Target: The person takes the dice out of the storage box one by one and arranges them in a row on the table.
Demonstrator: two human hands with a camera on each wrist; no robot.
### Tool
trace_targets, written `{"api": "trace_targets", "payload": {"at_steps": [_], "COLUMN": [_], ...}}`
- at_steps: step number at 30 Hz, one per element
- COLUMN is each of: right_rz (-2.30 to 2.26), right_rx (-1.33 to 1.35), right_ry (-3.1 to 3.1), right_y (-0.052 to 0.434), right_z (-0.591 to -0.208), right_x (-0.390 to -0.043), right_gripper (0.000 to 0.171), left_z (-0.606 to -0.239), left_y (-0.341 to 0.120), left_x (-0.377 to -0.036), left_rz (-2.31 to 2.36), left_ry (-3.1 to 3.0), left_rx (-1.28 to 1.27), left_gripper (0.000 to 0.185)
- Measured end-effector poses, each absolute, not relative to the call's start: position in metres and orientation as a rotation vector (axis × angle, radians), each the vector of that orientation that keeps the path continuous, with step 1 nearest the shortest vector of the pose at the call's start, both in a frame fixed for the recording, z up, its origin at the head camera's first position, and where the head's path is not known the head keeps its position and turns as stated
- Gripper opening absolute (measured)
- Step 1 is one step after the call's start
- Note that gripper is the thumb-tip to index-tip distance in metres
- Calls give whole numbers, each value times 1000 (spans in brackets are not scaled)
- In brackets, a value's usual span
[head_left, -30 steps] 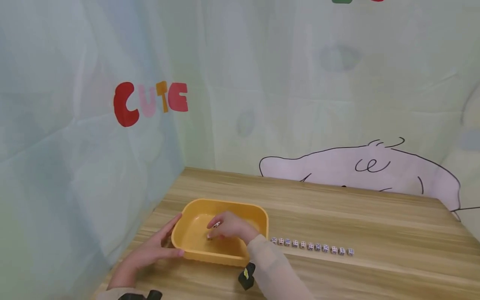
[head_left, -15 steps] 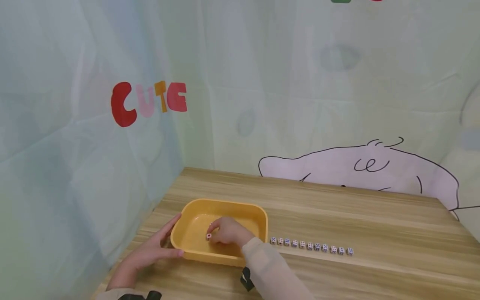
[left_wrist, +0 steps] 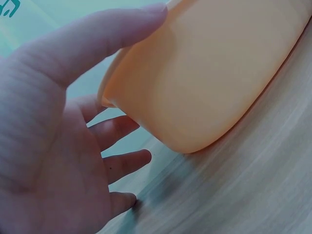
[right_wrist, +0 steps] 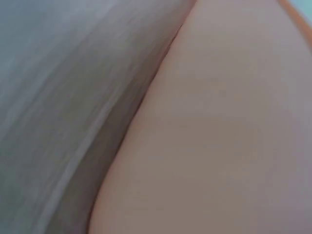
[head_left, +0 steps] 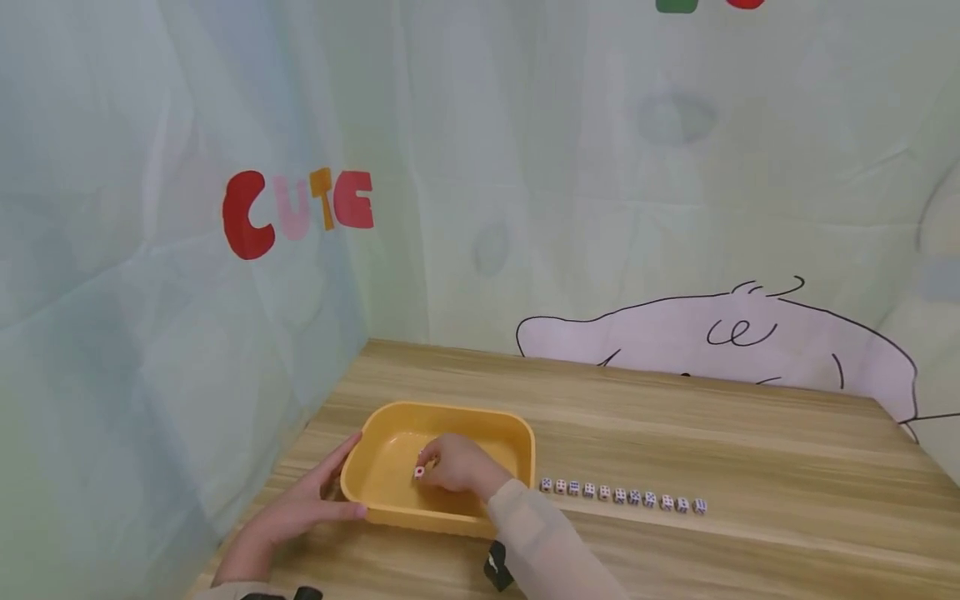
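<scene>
Inside a yellow plastic tub (head_left: 420, 514), my right hand (head_left: 457, 463) reaches down with its fingers bent. A small white die (head_left: 419, 472) with a red dot faces out at its thumb and fingertips, which appear to pinch it. A bit of white at the fingers may be another die, mostly hidden. My left hand (head_left: 303, 498) touches the tub's left corner, its thumb on the near rim and its other fingers spread along the side. In the left wrist view those fingers (left_wrist: 124, 165) are fairly straight. Only the tub's outer wall (right_wrist: 209, 126) fills the right wrist view; the hand is not seen there.
A row of several white dice (head_left: 620, 496) with red and blue dots runs rightward from the tub across the wooden table (head_left: 675, 417). Printed cloth walls (head_left: 600, 167) enclose the table at the back and left.
My right hand has shifted and turned slightly within the tub, and the red-dotted die now shows at its thumb. My left hand stays at the tub's corner. The dice row is unchanged.
</scene>
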State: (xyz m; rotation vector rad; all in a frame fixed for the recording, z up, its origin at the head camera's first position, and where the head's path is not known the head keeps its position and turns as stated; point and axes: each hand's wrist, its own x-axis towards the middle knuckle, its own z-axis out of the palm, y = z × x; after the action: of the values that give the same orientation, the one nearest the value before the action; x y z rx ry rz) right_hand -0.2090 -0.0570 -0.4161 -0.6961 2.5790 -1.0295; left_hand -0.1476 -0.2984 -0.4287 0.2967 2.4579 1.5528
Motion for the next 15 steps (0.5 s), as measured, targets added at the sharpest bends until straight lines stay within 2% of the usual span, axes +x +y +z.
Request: {"api": "trace_targets", "payload": {"at_steps": [8, 15], "right_rz": [-1037, -1125], "right_rx": [-752, -876], "right_ry": [2646, 2677], "right_y": [-31, 19], "right_z": [-402, -375], "right_x": [-206, -201], "right_gripper": [14, 15], "left_z": [-431, -430], "left_y": [-298, -298], "left_x": [-148, -147], "left_rz": [1566, 1589], "left_ry": [2461, 2419], "left_rx": [366, 299], "left_gripper": [102, 102]}}
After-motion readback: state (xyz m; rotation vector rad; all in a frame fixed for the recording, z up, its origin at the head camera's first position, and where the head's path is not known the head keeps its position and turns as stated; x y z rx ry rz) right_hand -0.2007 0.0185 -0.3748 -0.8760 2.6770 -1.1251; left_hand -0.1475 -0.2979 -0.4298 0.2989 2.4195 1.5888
